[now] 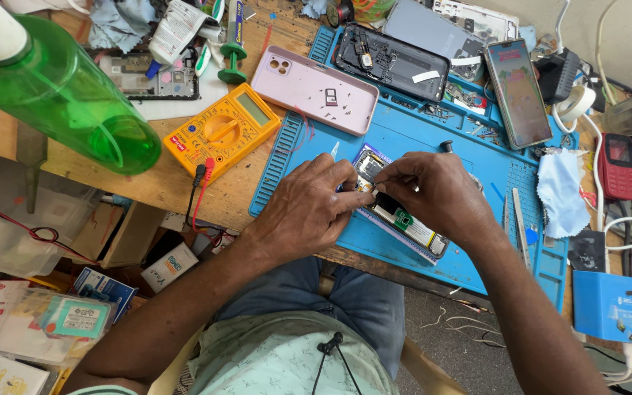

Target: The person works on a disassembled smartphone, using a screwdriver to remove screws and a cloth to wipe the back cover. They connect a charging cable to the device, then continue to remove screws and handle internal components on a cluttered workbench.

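An opened phone (pixel 411 228) with its board and battery exposed lies on a blue work mat (pixel 404 135). My left hand (pixel 309 208) rests on the phone's left end, fingers curled over it. My right hand (pixel 433 192) sits over the phone's middle, thumb and forefinger pinching a small white part (pixel 376 192) where the two hands meet. What lies beneath my fingers is hidden.
A pink phone back cover (pixel 314 89), a black phone frame (pixel 393 60) and a lit phone (pixel 518 91) lie at the mat's far side. A yellow multimeter (pixel 221 130) and a green bottle (pixel 60 91) stand left. A red keypad phone (pixel 617 167) and a blue cloth (pixel 561 190) lie right.
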